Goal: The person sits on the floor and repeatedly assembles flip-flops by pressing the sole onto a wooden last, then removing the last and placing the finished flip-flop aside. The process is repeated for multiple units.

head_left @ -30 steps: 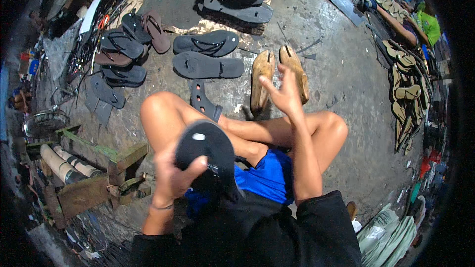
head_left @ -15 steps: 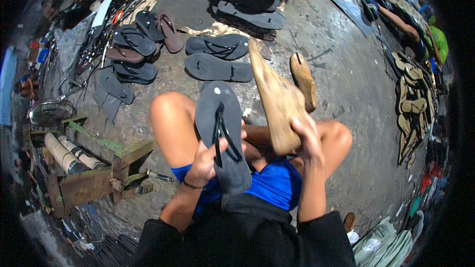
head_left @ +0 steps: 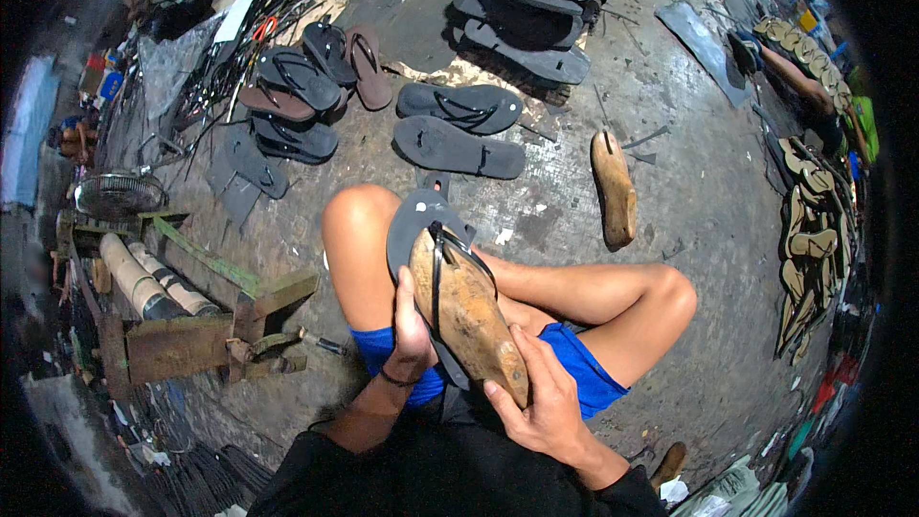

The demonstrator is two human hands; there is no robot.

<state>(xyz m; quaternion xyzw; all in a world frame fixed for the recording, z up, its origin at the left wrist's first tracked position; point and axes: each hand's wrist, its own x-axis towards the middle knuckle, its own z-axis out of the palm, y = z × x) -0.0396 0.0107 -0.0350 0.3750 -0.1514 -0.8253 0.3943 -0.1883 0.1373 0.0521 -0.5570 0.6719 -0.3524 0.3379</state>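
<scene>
My left hand [head_left: 412,330] is closed around the left edge of a dark grey flip-flop [head_left: 410,220] held over my lap. A worn wooden shoe last [head_left: 467,321] lies along the sole, its front end under the black thong straps [head_left: 437,273]. My right hand [head_left: 541,393] grips the rear end of the last, thumb on top and fingers along its side. The heel part of the flip-flop is mostly hidden beneath the last. A second wooden last [head_left: 614,193] lies on the floor beyond my right leg.
Ahead lie a strapped flip-flop [head_left: 459,108] and a bare sole [head_left: 458,146]. Several finished flip-flops [head_left: 299,77] are heaped at the left, near a wooden stand [head_left: 177,349]. Stacked soles [head_left: 526,14] stand far off; tan sandals [head_left: 809,220] line the right. Another person's leg [head_left: 799,77] shows there.
The wooden last in my right hand has come down and left onto the flip-flop, its front now under the straps. My left hand has shifted to the flip-flop's edge.
</scene>
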